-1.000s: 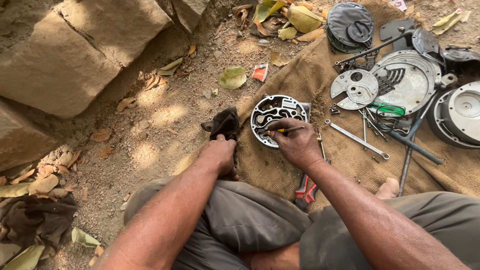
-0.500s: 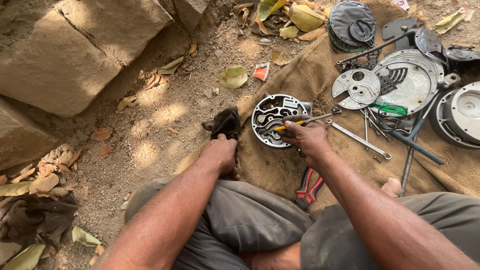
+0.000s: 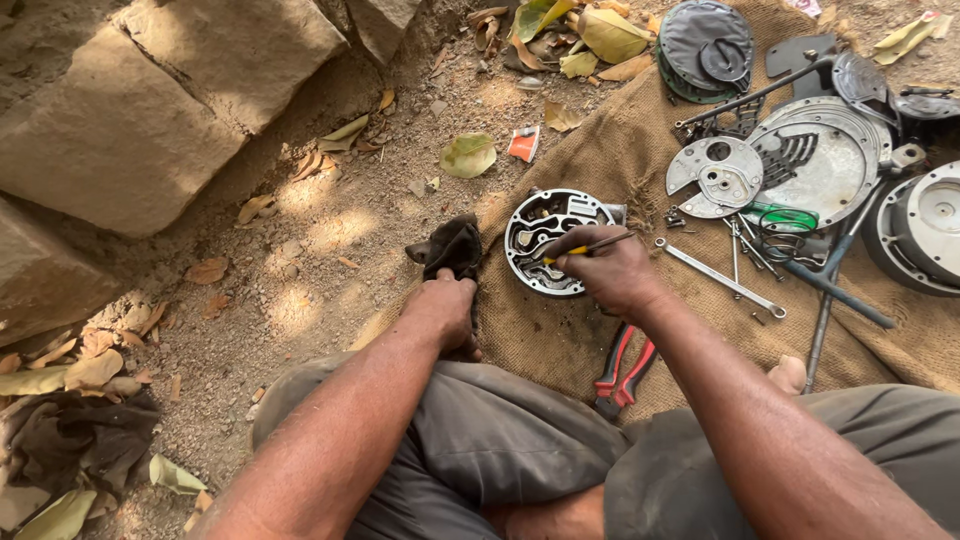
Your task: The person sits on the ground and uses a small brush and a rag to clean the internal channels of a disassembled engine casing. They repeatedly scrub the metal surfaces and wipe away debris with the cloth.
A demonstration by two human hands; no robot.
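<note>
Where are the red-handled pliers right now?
In the head view the red-handled pliers lie on the burlap cloth just under the person's right forearm, below the right hand and the round metal plate, near the knee.

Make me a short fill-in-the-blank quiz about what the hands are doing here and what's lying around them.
1. The right hand holds a thin tool with a ____ handle over the round metal plate.
2. The left hand rests beside a dark ____.
3. The red-handled pliers lie on the ____ cloth.

Missing words: yellow; rag; burlap
</note>
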